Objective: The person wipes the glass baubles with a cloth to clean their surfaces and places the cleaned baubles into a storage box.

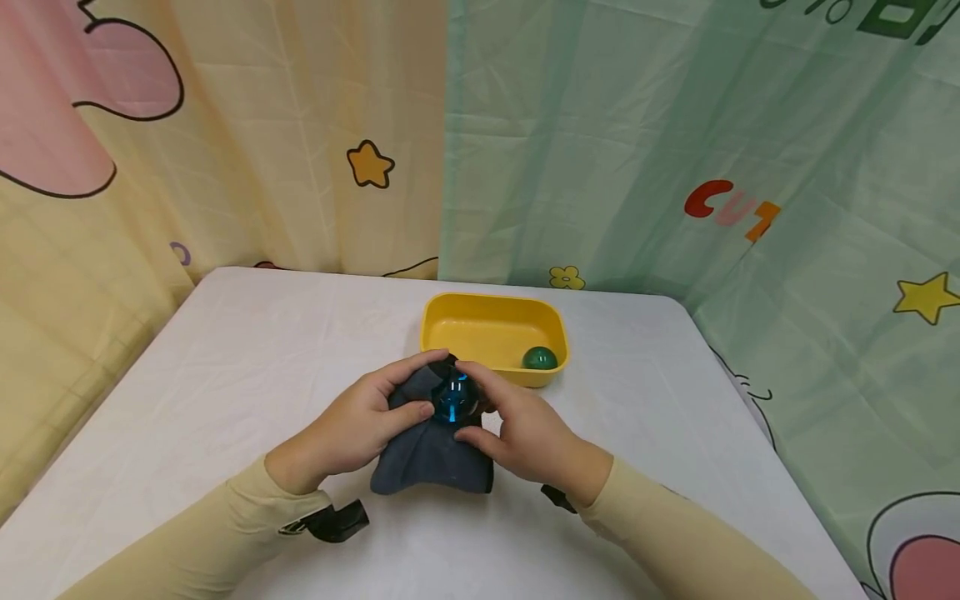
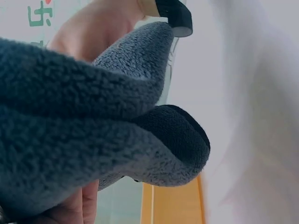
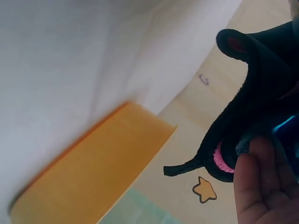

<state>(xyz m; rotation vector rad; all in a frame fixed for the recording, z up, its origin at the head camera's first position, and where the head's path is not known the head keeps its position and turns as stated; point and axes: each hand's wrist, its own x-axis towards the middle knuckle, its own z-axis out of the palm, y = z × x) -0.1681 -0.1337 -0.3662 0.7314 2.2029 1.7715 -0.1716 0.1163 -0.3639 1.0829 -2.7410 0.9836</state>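
Note:
A glossy, see-through blue ball (image 1: 454, 398) sits on a dark grey-blue fleecy cloth (image 1: 435, 468) between my two hands, above the near side of the table. My left hand (image 1: 352, 425) grips the cloth from the left, its thumb at the ball's edge. From the right, my right hand (image 1: 525, 425) holds the ball, fingers over its far side and thumb near its lower edge. Folds of the cloth (image 2: 88, 121) cover much of the left wrist view. In the right wrist view the cloth (image 3: 243, 102) hangs dark beside my fingertips (image 3: 261, 154), with some pink showing.
Just beyond my hands stands a yellow tray (image 1: 472, 333). A dark green ball (image 1: 539, 358) lies in its near right corner. The table (image 1: 285, 333) has a white cover, and printed curtains (image 1: 562, 125) hang behind it.

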